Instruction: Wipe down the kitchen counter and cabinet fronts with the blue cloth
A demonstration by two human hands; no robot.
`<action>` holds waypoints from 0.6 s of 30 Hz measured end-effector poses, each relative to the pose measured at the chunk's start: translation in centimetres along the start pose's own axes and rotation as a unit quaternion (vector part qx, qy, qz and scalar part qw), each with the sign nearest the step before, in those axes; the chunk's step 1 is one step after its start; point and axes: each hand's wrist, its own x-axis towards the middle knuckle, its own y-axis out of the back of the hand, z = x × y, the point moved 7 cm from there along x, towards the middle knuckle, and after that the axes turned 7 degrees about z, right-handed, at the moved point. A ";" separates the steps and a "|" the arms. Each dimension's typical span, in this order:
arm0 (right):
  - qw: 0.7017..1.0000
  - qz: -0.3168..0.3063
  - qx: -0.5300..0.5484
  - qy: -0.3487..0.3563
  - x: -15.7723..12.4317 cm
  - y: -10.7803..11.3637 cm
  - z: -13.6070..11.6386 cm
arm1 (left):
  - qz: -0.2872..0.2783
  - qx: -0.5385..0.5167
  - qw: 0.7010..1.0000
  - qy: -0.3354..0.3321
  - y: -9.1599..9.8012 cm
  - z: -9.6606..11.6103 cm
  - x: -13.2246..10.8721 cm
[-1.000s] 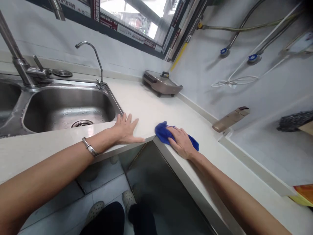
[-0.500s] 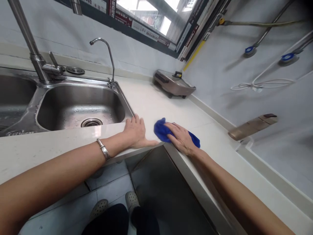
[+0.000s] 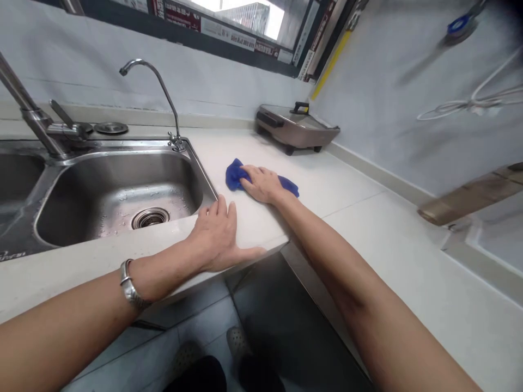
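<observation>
- White counter [image 3: 368, 228] runs round an inside corner under a window, with a steel sink [image 3: 196, 158] set into it on the left and a lidded pan [image 3: 296, 128] at the far wall.
- Blue cloth [image 3: 233, 175] lies on the counter just right of the sink's right rim, well in from the near edge. Its long axis runs left to right, tilting a little nearer at the right end.
- Right hand [image 3: 261, 184] lies palm down on the cloth's middle, fingers loosely bent and pointing left, pinning it to the surface. A bunched end shows past the fingertips and a flatter end past the wrist.
- Left hand [image 3: 214, 234] rests spread and flat on the near edge at the corner, holding nothing, thumb along the lip. A bracelet [image 3: 129, 286] sits on that wrist.
- From the left hand the cloth lies farther off and slightly right, near but not touching. Only the right hand is on it.
</observation>
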 end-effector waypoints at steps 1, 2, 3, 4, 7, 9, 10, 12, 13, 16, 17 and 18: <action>1.000 -0.001 0.001 -0.016 0.7 -0.1 0.9 | -0.003 0.000 1.000 0.001 0.0 0.0 0.0; 0.999 -0.002 0.002 -0.035 1.2 -0.1 2.0 | -0.005 0.000 1.000 0.001 0.0 -0.1 0.0; 0.998 -0.007 0.000 -0.059 1.7 -0.1 3.3 | -0.004 -0.002 1.000 0.001 0.0 -0.1 0.0; 0.996 -0.015 -0.004 -0.088 2.0 0.0 4.8 | -0.004 -0.005 1.000 0.001 -0.1 -0.2 0.0; 0.983 -0.036 -0.023 -0.179 1.5 0.4 9.9 | -0.012 -0.017 1.000 0.001 -0.2 -0.4 0.0; 0.973 -0.038 -0.035 -0.226 0.1 1.0 13.2 | -0.025 -0.025 0.999 0.006 -0.3 -0.5 0.0; 0.968 -0.036 -0.042 -0.245 -0.9 1.4 14.8 | -0.034 -0.027 0.999 0.008 -0.4 -0.5 0.0; 0.958 -0.032 -0.058 -0.279 -3.2 2.2 17.7 | -0.045 -0.028 0.999 0.008 -0.4 -0.5 0.0; 0.953 -0.028 -0.065 -0.294 -4.5 2.6 18.8 | -0.046 -0.026 0.999 0.005 -0.4 -0.5 0.0; 0.943 -0.011 -0.077 -0.324 -8.5 3.9 21.0 | -0.031 -0.015 0.999 -0.004 -0.3 -0.5 0.1; 0.941 -0.007 -0.079 -0.330 -9.8 4.3 21.3 | -0.024 -0.011 1.000 -0.006 -0.3 -0.5 0.2; 0.939 -0.004 -0.080 -0.333 -11.0 4.6 21.4 | -0.018 -0.009 1.000 -0.008 -0.3 -0.6 0.3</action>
